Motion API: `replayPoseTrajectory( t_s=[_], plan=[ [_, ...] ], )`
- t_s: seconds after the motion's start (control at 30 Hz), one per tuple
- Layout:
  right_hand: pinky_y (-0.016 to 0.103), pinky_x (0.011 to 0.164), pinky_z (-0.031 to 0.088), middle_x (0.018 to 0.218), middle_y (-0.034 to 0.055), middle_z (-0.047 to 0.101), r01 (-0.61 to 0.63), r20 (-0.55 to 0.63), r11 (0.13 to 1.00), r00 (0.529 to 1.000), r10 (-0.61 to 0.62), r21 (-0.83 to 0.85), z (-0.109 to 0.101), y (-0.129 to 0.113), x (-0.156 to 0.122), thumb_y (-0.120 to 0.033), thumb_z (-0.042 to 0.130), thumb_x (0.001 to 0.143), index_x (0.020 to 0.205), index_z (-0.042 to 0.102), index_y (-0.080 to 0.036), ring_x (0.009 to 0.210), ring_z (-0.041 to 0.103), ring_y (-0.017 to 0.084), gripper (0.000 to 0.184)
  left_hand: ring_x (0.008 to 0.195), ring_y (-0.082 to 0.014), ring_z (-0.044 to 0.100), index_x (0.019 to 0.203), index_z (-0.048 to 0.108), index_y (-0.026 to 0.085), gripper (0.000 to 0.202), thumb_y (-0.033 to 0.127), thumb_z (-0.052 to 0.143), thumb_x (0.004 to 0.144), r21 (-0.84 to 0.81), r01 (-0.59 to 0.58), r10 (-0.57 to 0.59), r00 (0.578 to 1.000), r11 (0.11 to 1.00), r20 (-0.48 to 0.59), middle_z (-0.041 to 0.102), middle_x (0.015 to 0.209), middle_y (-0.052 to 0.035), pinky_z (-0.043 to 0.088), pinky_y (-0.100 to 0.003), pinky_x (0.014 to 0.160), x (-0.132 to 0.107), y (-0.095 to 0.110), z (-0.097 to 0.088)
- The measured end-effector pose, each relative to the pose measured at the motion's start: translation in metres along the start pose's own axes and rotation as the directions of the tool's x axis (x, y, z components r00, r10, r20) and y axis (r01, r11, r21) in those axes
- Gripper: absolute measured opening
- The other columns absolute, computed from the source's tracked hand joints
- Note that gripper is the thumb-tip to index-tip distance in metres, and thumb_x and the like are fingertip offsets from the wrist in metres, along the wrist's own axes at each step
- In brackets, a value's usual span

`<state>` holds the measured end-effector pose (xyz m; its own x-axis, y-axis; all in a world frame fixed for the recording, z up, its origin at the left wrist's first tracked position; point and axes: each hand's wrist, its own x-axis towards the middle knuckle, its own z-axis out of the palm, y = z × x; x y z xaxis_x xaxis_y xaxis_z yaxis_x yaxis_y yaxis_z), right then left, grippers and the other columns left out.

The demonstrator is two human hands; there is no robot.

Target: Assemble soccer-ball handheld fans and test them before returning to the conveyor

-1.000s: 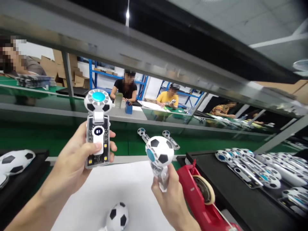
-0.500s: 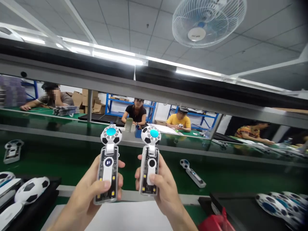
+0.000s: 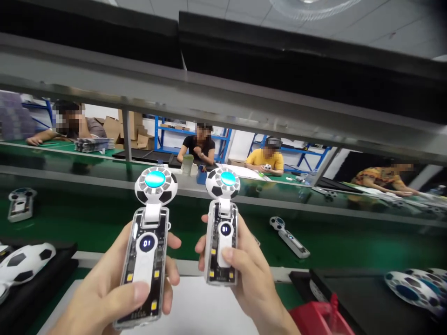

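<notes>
My left hand (image 3: pixel 115 284) is wrapped round a handheld fan (image 3: pixel 145 260) with a football-patterned round head, a blue centre and a clear case showing dark circuitry. Its round display reads 01, and my thumb lies over the lower front. A matching handheld fan (image 3: pixel 222 246) is gripped in my right hand (image 3: pixel 249 265), the thumb pressing on the white strip below its display, also lit with 01. Both fans are upright side by side, heads folded up, the left one nearer to me. White paper (image 3: pixel 202 307) lies on the bench beneath them.
Single fans lie on the green belt at left (image 3: pixel 21 204) and right (image 3: pixel 289 237). Black trays with fans stand at left (image 3: pixel 66 260) and right (image 3: pixel 349 288), beside a red container (image 3: pixel 314 318). Several co-workers sit across the line, below a dark overhead beam (image 3: pixel 279 60).
The right fan's display has gone from dark to showing 01. The left fan has come closer to me and lower. My view has tilted down, so less of the ceiling shows.
</notes>
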<state>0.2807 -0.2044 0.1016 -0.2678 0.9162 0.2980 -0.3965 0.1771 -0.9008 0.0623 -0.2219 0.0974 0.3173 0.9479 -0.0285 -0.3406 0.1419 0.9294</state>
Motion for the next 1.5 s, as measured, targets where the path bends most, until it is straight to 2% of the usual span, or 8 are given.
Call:
replayPoseTrajectory(
  t_s=[0.07,0.23,0.87,1.07,1.17,1.3,1.4,1.5],
  plan=[
    [0.031,0.064,0.051,0.099,0.0068,0.070,-0.008,0.005,0.999,1.000,0.008,-0.036,-0.001,0.002,-0.001,-0.031,0.070,0.080,0.137,0.046,-0.028,0.075,0.065,0.021,0.062,0.064,-0.0242,0.061,0.114,0.060,0.037,0.069,0.053,0.087,0.053,0.009,-0.008,0.009,0.998,1.000,-0.062,0.069,0.083,-0.0046,0.047,-0.036,0.061,0.000,-0.001,0.001],
    [0.034,0.064,0.051,0.100,0.0059,0.067,0.007,-0.041,0.993,0.999,-0.012,-0.117,0.000,0.008,-0.001,-0.031,0.074,0.079,0.152,0.028,-0.032,0.079,0.062,0.023,0.086,0.066,-0.0243,0.064,0.119,0.056,0.039,0.060,0.046,0.083,0.065,0.066,-0.122,0.120,0.992,0.990,0.036,0.070,0.087,-0.0062,0.050,-0.035,0.060,0.006,-0.008,-0.006],
    [0.031,0.066,0.054,0.103,0.0070,0.066,0.015,-0.061,0.999,0.998,-0.018,-0.052,0.004,0.021,0.001,-0.034,0.069,0.086,0.150,0.030,-0.027,0.094,0.062,0.024,0.075,0.065,-0.0179,0.067,0.122,0.049,0.027,0.048,0.038,0.073,0.082,-0.119,-0.167,0.179,0.979,0.979,0.099,0.072,0.092,-0.0055,0.051,-0.029,0.061,0.015,-0.019,0.005],
    [0.032,0.069,0.055,0.101,0.0060,0.068,0.026,-0.015,0.999,1.000,-0.026,-0.029,-0.001,0.024,0.003,-0.032,0.067,0.088,0.150,0.030,-0.026,0.081,0.064,0.020,0.073,0.064,-0.0182,0.068,0.121,0.051,0.027,0.045,0.036,0.073,0.083,-0.149,-0.170,0.187,0.976,0.974,0.112,0.072,0.091,-0.0053,0.052,-0.030,0.063,0.016,-0.021,0.005],
    [0.031,0.070,0.055,0.096,0.0051,0.070,0.032,-0.027,0.999,0.999,-0.033,-0.027,0.000,0.025,0.005,-0.031,0.068,0.086,0.144,0.040,-0.024,0.078,0.065,0.019,0.065,0.065,-0.0184,0.068,0.124,0.050,0.028,0.048,0.036,0.073,0.082,-0.144,-0.166,0.181,0.979,0.975,0.093,0.073,0.092,-0.0054,0.052,-0.029,0.062,0.015,-0.021,0.006],
    [0.026,0.055,0.053,0.076,0.0048,0.071,0.020,-0.093,0.999,0.996,-0.015,0.050,-0.001,0.026,0.009,-0.034,0.064,0.085,0.113,0.062,-0.017,0.060,0.064,0.016,0.033,0.062,-0.0191,0.066,0.117,0.053,0.026,0.041,0.043,0.070,0.084,-0.102,-0.149,0.153,0.988,0.984,0.030,0.072,0.082,-0.0051,0.051,-0.029,0.059,0.013,-0.018,0.009],
    [0.024,0.046,0.051,0.085,0.0069,0.073,0.021,-0.106,0.996,0.994,-0.012,0.084,-0.004,0.028,0.012,-0.035,0.064,0.083,0.101,0.064,-0.017,0.052,0.065,0.015,0.026,0.055,-0.0183,0.063,0.099,0.057,0.023,0.028,0.050,0.058,0.091,-0.050,-0.085,0.081,0.994,0.995,-0.078,0.069,0.074,-0.0040,0.049,-0.029,0.053,0.013,-0.015,0.012],
    [0.025,0.044,0.051,0.084,0.0063,0.073,0.042,-0.125,0.998,0.992,-0.036,0.047,-0.006,0.028,0.012,-0.033,0.064,0.081,0.096,0.062,-0.016,0.050,0.066,0.017,0.023,0.054,-0.0186,0.064,0.093,0.055,0.024,0.021,0.045,0.056,0.092,-0.026,-0.084,0.078,0.983,0.996,-0.165,0.068,0.085,-0.0026,0.050,-0.031,0.052,0.015,-0.014,0.015]
  ],
)
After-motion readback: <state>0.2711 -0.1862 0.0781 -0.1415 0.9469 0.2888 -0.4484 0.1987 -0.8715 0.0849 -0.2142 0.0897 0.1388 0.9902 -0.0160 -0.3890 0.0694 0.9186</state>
